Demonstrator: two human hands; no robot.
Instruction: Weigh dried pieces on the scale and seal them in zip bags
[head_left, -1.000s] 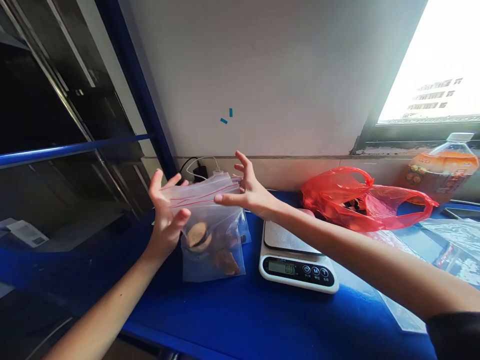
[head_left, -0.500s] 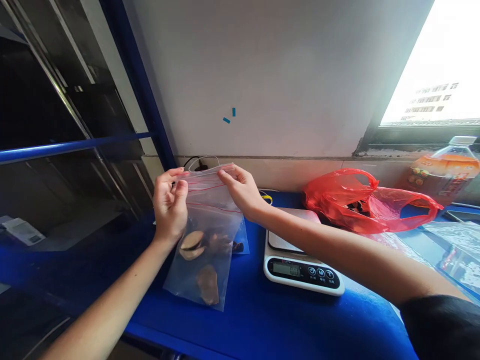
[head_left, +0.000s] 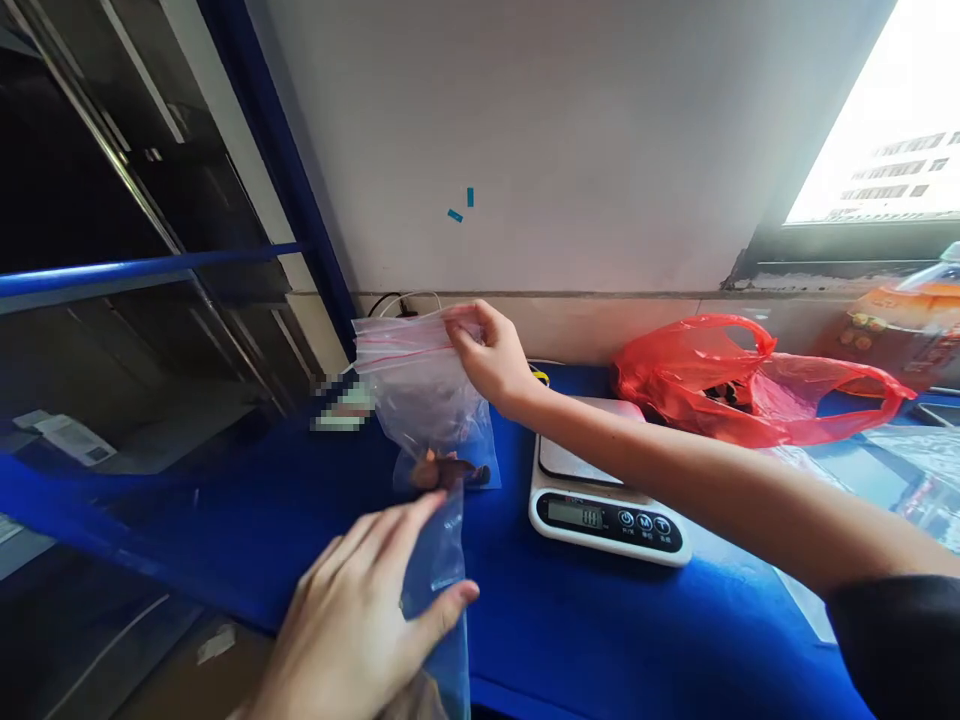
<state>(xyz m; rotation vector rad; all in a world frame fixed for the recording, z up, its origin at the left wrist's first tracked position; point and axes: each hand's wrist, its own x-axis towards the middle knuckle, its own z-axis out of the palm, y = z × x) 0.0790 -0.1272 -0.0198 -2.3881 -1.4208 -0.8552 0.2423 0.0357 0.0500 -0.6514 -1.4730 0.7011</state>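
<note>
Left grip [head_left: 360, 605] has dropped, spread wide; right grip [head_left: 496, 362] pinches a translucent, red-striped bag [head_left: 420, 395].

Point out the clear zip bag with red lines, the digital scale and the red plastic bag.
Clear zip bag [head_left: 421, 400], head view: the film below its red lines.
Digital scale [head_left: 610, 518], head view: the front control panel.
Red plastic bag [head_left: 761, 420], head view: the near side, below its opening.
</note>
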